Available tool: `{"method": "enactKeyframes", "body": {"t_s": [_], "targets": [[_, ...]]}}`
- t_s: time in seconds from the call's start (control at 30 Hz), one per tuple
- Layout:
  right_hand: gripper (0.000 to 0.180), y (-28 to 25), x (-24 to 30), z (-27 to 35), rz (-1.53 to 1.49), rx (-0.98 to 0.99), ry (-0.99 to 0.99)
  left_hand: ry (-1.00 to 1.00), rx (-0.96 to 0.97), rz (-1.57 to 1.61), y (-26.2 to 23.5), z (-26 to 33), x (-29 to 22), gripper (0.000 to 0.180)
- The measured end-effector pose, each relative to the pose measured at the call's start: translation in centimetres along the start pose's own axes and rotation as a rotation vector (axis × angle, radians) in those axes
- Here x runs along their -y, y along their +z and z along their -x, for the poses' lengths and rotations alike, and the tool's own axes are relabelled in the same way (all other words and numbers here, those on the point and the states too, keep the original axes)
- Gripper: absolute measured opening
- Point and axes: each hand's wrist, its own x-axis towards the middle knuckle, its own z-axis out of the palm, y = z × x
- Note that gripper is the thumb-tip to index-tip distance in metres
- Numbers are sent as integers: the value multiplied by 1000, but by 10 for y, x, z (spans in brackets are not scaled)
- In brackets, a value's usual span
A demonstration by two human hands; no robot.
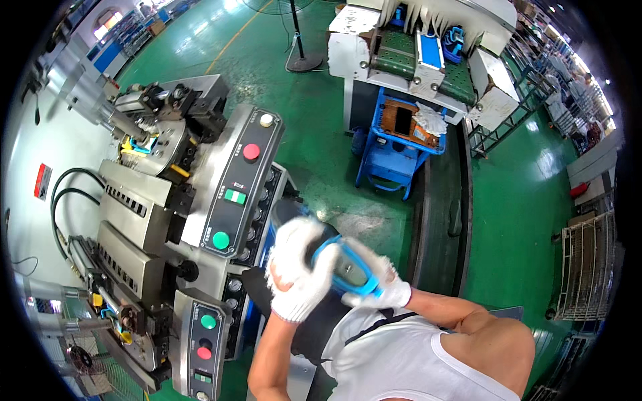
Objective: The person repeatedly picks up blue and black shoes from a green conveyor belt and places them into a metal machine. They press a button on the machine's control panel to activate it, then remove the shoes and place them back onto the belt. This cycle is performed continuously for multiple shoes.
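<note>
White knit gloves (299, 299) go with a sleeveless white top (408, 364) and dark strap (376, 325).

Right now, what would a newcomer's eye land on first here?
Probably the white-gloved left hand and right hand at lower centre, with a blue-rimmed grey piece between them. Next, at left, the metal machine with a round red button and green button on its upper dark panel. Then the bright blue cart, above right of the hands on the green floor.

Floor (511, 200) green and glossy, marked by a yellow line (234, 40) toward the rear, reflecting light in patches. Wire rack (588, 267) stands at right; fan stand (304, 64) at rear.
</note>
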Motion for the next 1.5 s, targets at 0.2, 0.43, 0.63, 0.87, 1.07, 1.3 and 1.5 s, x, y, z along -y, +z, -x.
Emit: {"method": "enactKeyframes", "body": {"t_s": [0.2,0.43,0.63,0.87,1.07,1.3,1.5], "targets": [[46,-109,-41,-88,-425,-809,151,328,185,155,59,-68,-32,77],[86,-296,-90,-328,448,-1158,247,46,378,120,93,35,34,61],[89,-441,-170,-437,557,-754,448,-477,401,60,82,134,67,56],[94,-447,-203,-457,682,-846,385,-693,149,100,74,164,72,56],[84,-209,-236,-302,232,-459,172,-882,-88,-85,29,207,64,40],[80,-3,-242,-147,243,329,460,-1405,-777,-429,-37,410,-32,28],[75,80,-189,-136,788,787,-11,-2515,-912,-1089,93,698,-282,49]]}}
